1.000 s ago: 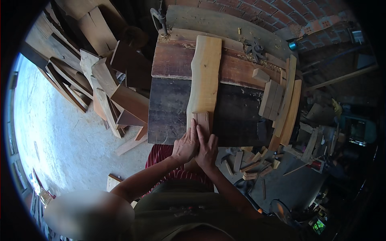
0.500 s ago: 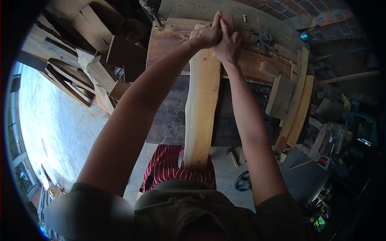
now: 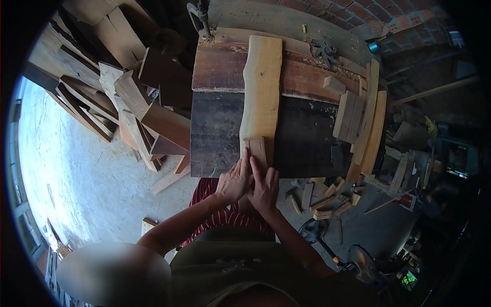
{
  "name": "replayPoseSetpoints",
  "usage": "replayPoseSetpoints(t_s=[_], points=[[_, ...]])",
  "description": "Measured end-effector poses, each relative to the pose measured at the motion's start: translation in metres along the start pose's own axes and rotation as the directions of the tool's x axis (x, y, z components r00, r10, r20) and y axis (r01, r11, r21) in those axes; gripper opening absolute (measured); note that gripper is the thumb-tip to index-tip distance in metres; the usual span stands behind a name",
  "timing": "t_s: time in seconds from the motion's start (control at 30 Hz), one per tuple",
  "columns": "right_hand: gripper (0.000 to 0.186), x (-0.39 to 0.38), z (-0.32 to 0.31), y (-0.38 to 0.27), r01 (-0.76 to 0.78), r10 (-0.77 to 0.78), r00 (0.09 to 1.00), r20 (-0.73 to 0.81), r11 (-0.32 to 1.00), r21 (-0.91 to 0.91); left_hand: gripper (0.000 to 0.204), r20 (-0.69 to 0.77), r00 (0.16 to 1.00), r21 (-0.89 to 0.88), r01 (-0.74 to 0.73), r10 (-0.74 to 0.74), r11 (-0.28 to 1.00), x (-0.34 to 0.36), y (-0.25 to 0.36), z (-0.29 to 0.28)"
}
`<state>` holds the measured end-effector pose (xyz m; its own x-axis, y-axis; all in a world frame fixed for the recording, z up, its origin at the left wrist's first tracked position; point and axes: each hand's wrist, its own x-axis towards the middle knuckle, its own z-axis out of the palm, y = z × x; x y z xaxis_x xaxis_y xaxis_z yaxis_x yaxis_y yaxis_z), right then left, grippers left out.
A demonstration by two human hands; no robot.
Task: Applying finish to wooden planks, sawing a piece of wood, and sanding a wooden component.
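A long pale board with a wavy left edge lies lengthwise across the workbench, its near end toward my body. On its near part rests a block-shaped wooden hand plane. My left hand and my right hand are closed side by side around the rear of the plane, index fingers stretched forward along it. The hands hide that rear part and the board's near end.
A metal clamp stands at the bench's far left corner. Wood blocks and long strips lie along the right side. Metal tools and shavings sit at the far right. Offcuts litter the floor; boards lean at left.
Both hands have drawn back from the board's far end to its near end, bringing the hand plane along. My arms went from stretched out to bent. The board stays on the bench.
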<state>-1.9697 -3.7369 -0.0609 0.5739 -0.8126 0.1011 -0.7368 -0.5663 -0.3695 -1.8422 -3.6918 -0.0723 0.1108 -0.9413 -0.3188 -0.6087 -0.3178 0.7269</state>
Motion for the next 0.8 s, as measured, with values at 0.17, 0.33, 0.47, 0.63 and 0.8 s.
replayPoseSetpoints(t_s=[0.17,0.33,0.47,0.63,0.8], points=[[0.071,0.032,-0.001,0.005,0.076,-0.077,0.993,0.095,0.997,0.015,0.088,0.004,0.999,-0.071,0.044,-0.044,0.996,0.02,-0.001,-0.015],[0.076,0.171,0.024,0.022,0.16,-0.16,0.987,-0.016,0.987,0.023,0.086,-0.213,0.977,-0.057,-0.045,0.032,0.997,0.144,-0.021,-0.074],[0.075,0.273,0.045,0.034,0.186,-0.182,0.975,-0.127,0.982,0.017,0.082,-0.262,0.961,-0.045,-0.099,0.083,0.994,0.243,-0.045,-0.117],[0.074,0.314,0.051,0.031,0.22,-0.202,0.945,-0.257,0.975,0.043,0.083,-0.255,0.938,0.249,-0.172,0.236,0.953,0.305,-0.057,-0.135],[0.079,0.199,0.041,0.02,0.058,-0.069,0.983,-0.17,0.996,-0.072,0.08,-0.218,0.975,-0.024,0.022,-0.027,0.999,0.196,-0.029,-0.081]])
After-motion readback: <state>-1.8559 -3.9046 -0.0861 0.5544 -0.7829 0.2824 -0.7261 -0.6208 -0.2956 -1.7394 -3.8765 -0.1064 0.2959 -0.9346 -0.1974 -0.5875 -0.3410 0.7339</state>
